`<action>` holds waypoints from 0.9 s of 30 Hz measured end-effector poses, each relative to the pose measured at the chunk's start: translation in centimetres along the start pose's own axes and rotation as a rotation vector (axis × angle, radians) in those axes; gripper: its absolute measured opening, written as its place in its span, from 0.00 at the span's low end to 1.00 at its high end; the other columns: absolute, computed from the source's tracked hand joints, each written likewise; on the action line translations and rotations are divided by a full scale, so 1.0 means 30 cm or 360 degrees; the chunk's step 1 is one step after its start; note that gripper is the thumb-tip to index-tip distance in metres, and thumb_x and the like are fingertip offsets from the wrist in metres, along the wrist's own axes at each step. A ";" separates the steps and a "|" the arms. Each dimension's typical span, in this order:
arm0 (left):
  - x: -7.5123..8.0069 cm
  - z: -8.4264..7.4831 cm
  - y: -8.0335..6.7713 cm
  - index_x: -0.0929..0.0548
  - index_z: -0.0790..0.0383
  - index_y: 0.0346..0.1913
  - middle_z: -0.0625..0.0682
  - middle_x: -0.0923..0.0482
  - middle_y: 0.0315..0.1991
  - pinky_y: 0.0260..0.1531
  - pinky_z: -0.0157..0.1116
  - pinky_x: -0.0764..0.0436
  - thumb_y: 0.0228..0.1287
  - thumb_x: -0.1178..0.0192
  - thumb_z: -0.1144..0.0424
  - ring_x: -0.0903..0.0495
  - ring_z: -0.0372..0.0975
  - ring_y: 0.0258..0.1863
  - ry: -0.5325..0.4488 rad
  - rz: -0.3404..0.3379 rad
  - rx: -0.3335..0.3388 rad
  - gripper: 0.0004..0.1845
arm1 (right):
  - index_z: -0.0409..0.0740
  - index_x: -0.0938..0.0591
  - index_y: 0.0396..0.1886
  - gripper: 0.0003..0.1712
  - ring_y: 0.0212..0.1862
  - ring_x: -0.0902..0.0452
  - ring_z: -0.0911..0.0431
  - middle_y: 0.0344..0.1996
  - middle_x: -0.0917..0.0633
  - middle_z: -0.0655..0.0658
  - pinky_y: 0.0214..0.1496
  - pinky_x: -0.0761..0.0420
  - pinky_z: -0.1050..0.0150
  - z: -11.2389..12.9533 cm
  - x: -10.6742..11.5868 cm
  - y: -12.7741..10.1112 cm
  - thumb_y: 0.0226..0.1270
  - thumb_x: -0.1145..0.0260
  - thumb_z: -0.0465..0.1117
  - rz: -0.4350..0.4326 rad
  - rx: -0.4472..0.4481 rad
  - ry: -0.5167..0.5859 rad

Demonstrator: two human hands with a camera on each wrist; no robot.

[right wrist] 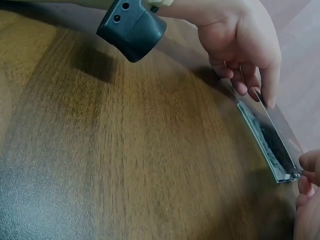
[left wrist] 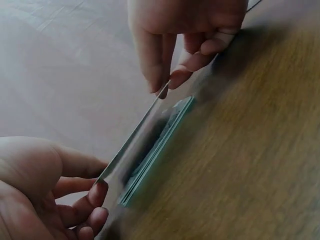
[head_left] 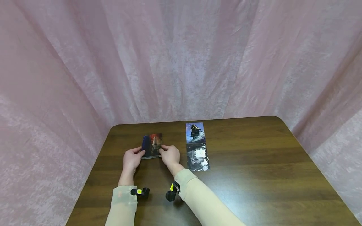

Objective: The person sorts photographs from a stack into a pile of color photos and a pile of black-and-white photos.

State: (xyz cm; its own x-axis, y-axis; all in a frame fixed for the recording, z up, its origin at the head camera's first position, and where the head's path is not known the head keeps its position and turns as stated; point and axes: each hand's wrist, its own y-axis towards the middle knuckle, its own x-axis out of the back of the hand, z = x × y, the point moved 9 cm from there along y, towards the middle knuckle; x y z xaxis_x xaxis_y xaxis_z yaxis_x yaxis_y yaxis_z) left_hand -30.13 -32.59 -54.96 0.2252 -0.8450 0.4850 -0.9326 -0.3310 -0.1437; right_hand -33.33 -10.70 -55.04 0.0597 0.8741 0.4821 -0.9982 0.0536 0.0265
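Observation:
A dark photo with red and blue tones [head_left: 152, 145] is held by its two short edges just above the brown table [head_left: 240, 175]. My left hand [head_left: 140, 152] pinches its left edge and my right hand [head_left: 162, 149] pinches its right edge. In the left wrist view the photo [left wrist: 135, 137] is tilted, lifted off a thin stack of photos [left wrist: 162, 142] lying flat below it; my left hand [left wrist: 97, 200] is near and my right hand [left wrist: 165, 85] beyond. The right wrist view shows the stack [right wrist: 265, 142] under the raised photo [right wrist: 280, 127].
Two more photos lie flat in a column right of the hands: a blue one [head_left: 195, 131] farther away and a black-and-white one [head_left: 198, 157] nearer. Pink curtain [head_left: 181, 62] surrounds the table on three sides. The table's far edge is close behind the photos.

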 end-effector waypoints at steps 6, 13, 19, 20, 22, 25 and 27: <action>0.013 0.008 -0.004 0.17 0.66 0.69 0.67 0.21 0.66 0.66 0.55 0.28 0.77 0.34 0.60 0.25 0.57 0.68 -0.0072 -0.0044 0.0001 0.23 | 0.55 0.07 0.56 0.16 0.59 0.14 0.45 0.49 0.07 0.49 0.60 0.19 0.48 -0.007 -0.002 -0.007 0.70 0.25 0.46 0.0009 -0.0050 0.0104; 0.016 0.001 -0.004 0.17 0.66 0.70 0.66 0.23 0.69 0.68 0.55 0.28 0.77 0.35 0.61 0.27 0.57 0.70 -0.0102 -0.0042 -0.0007 0.23 | 0.55 0.08 0.60 0.18 0.59 0.14 0.46 0.47 0.07 0.51 0.62 0.20 0.47 -0.007 0.005 -0.010 0.72 0.26 0.45 0.0060 -0.0094 0.0160; 0.012 0.002 -0.004 0.17 0.66 0.69 0.67 0.21 0.67 0.67 0.54 0.27 0.77 0.35 0.62 0.25 0.56 0.68 -0.0085 -0.0058 -0.0003 0.22 | 0.59 0.08 0.59 0.18 0.62 0.16 0.45 0.50 0.08 0.51 0.63 0.21 0.47 -0.007 0.011 -0.006 0.71 0.25 0.45 0.0059 -0.0113 0.0143; 0.013 0.001 -0.004 0.17 0.66 0.69 0.67 0.21 0.66 0.66 0.54 0.27 0.77 0.34 0.62 0.25 0.56 0.68 -0.0085 -0.0065 -0.0007 0.22 | 0.59 0.08 0.59 0.18 0.63 0.17 0.45 0.51 0.08 0.51 0.64 0.21 0.47 -0.010 0.011 -0.004 0.71 0.25 0.45 0.0055 -0.0125 0.0158; 0.014 -0.003 -0.005 0.16 0.66 0.69 0.67 0.20 0.65 0.66 0.54 0.27 0.76 0.34 0.62 0.24 0.56 0.67 -0.0095 -0.0068 -0.0007 0.22 | 0.60 0.08 0.58 0.17 0.64 0.17 0.45 0.53 0.09 0.50 0.65 0.22 0.47 -0.010 0.016 -0.003 0.70 0.24 0.45 0.0037 -0.0129 0.0174; 0.016 -0.009 -0.007 0.16 0.65 0.69 0.66 0.21 0.67 0.67 0.54 0.27 0.76 0.34 0.61 0.24 0.55 0.68 -0.0106 -0.0062 -0.0003 0.22 | 0.60 0.07 0.57 0.17 0.65 0.18 0.45 0.56 0.10 0.49 0.66 0.22 0.48 -0.014 0.020 0.000 0.70 0.24 0.45 0.0037 -0.0149 0.0212; 0.016 -0.013 -0.009 0.17 0.64 0.69 0.65 0.21 0.68 0.66 0.53 0.27 0.77 0.34 0.61 0.25 0.55 0.67 -0.0115 -0.0056 -0.0001 0.22 | 0.60 0.07 0.57 0.17 0.65 0.18 0.45 0.57 0.10 0.49 0.67 0.22 0.48 -0.015 0.022 0.001 0.70 0.24 0.45 0.0053 -0.0157 0.0226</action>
State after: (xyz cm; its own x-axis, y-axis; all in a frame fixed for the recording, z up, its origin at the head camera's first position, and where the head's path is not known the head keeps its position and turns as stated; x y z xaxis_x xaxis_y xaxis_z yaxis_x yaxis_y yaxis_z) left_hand -29.88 -32.76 -54.35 0.2774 -0.8611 0.4262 -0.9240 -0.3607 -0.1273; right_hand -33.31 -9.91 -55.12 0.0336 0.9352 0.3526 -0.9949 0.0648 -0.0770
